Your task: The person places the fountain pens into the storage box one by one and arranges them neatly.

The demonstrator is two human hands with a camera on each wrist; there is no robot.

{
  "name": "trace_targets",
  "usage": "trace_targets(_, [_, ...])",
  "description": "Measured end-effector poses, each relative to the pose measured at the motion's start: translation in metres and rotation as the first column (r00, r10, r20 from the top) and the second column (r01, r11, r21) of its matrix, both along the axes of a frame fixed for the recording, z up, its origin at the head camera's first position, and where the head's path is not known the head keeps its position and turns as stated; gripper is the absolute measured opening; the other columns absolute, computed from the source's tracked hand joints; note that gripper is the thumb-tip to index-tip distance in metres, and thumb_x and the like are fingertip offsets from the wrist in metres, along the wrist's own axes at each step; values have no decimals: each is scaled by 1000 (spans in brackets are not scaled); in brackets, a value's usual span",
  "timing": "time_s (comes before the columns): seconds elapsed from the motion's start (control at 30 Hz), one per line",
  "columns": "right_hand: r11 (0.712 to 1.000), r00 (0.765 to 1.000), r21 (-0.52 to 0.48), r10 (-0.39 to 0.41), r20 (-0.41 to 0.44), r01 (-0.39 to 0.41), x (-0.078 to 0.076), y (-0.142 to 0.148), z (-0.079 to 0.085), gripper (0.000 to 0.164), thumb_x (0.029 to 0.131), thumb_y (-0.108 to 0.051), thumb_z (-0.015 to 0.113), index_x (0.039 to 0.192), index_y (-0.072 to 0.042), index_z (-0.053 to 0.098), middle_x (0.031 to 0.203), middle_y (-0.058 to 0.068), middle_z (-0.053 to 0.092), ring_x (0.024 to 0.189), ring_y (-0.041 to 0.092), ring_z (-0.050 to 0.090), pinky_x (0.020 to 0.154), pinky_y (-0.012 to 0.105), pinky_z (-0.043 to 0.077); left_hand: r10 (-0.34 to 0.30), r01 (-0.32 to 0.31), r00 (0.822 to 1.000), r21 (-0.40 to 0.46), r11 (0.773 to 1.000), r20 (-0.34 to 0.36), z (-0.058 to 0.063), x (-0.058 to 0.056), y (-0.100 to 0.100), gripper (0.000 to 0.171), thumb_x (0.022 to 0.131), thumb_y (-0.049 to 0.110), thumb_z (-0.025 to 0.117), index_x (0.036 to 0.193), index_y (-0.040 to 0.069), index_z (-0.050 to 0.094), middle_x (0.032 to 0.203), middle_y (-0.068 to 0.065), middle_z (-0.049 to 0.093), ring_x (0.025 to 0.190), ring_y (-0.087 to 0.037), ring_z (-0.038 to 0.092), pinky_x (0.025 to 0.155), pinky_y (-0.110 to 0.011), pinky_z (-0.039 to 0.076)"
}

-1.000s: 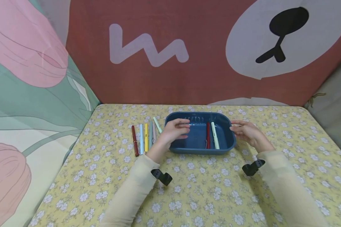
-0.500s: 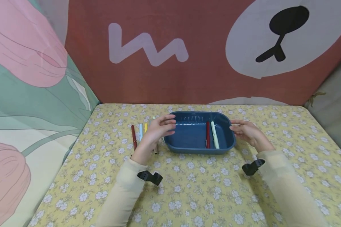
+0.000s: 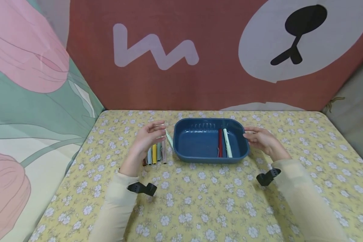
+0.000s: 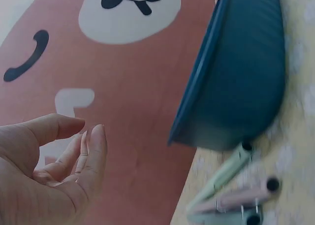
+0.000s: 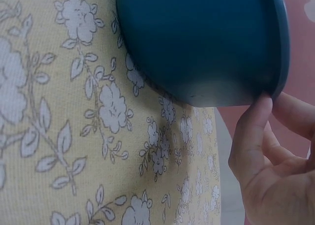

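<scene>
In the head view, a blue tray stands at the table's middle. Inside it, a dark red pen and a pale mint pen lie side by side. My right hand is at the tray's right end, thumb and finger pinching its rim in the right wrist view. Left of the tray, my left hand hovers over a row of pens, fingers loosely bent and holding nothing. The hand partly covers this row, which has a yellow pen, a pinkish pen and several others.
A mint pen lies slanted against the tray's left side. A flowered cloth covers the table. Behind its back edge rises a red printed backdrop. Each sleeve carries a black wrist camera.
My left hand has moved left, from over the tray to over the row of pens. The right hand stays at the tray's right rim, and both pens inside lie as before.
</scene>
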State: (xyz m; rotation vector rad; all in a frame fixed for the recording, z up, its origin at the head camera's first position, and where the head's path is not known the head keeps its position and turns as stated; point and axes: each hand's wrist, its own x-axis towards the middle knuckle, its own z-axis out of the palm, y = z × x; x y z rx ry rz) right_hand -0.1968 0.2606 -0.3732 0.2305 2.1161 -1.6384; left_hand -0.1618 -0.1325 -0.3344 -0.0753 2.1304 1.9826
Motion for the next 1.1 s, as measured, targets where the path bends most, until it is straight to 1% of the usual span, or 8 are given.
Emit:
trace_targets(0.07, [1000,1000,2,-1,-1,1,0,0,0,62,99,-20,51,151,-2,22,80,-20,60,71,-5,58,70,13,54,11,-11,1000,-10,1000,5,-2,0,-9,45,97,10,54,141,7,43,135,-14,50,105,-11,59,90,-23,57])
trace_targets(0.2, [1000,1000,2,0,-3,0,0,-1,-1,61,99,-20,51,151,-3,23,80,-21,61,72,-6,59,71,13,54,27,-27,999,-36,999,20,-6,2,-26,47,98,11,53,143,7,41,138,-15,48,100,-5,58,91,-22,56])
trace_targets(0.37, [1000,1000,-6,-3,-2,3,0,0,-1,60,99,-19,51,150,-3,24,80,-21,61,72,-6,60,70,13,55,54,-50,998,-79,996,40,-10,4,-42,49,99,13,51,145,7,38,145,-20,41,103,-8,57,89,-18,56])
trace_targets(0.5, [1000,1000,-9,-3,3,3,0,0,-1,59,99,-19,51,150,-3,25,80,-21,61,70,-6,59,69,13,54,69,-63,996,-103,993,60,-12,6,-52,50,99,14,50,146,7,36,146,-21,40,103,-8,57,93,-21,55])
trace_targets(0.63, [1000,1000,-12,-6,5,6,0,1,-1,59,99,-19,51,150,-3,24,79,-20,61,69,-6,59,69,13,54,79,-71,994,-115,991,73,-15,8,-59,50,99,13,50,146,6,36,146,-21,39,97,-2,57,98,-25,54])
trace_targets(0.8, [1000,1000,-20,-8,7,8,0,2,-1,60,99,-19,51,150,-3,24,78,-20,61,68,-6,59,69,12,54,87,-78,993,-103,992,82,-19,8,-67,52,98,12,52,146,3,34,144,-21,39,89,4,57,94,-22,55])
trace_targets(0.97, [1000,1000,-14,-8,7,8,0,2,-1,61,99,-20,52,151,-4,23,79,-21,61,69,-6,59,69,12,55,76,-66,994,-133,989,76,-26,8,-74,53,97,11,52,146,0,33,141,-21,42,97,-2,58,96,-24,54])
trace_targets(1.1, [1000,1000,-11,-14,6,14,0,1,-2,60,99,-19,51,151,-4,24,78,-21,62,69,-6,60,69,12,55,82,-66,992,-159,985,97,-33,7,-78,53,98,11,50,147,1,32,145,-23,39,117,-21,55,98,-27,54])
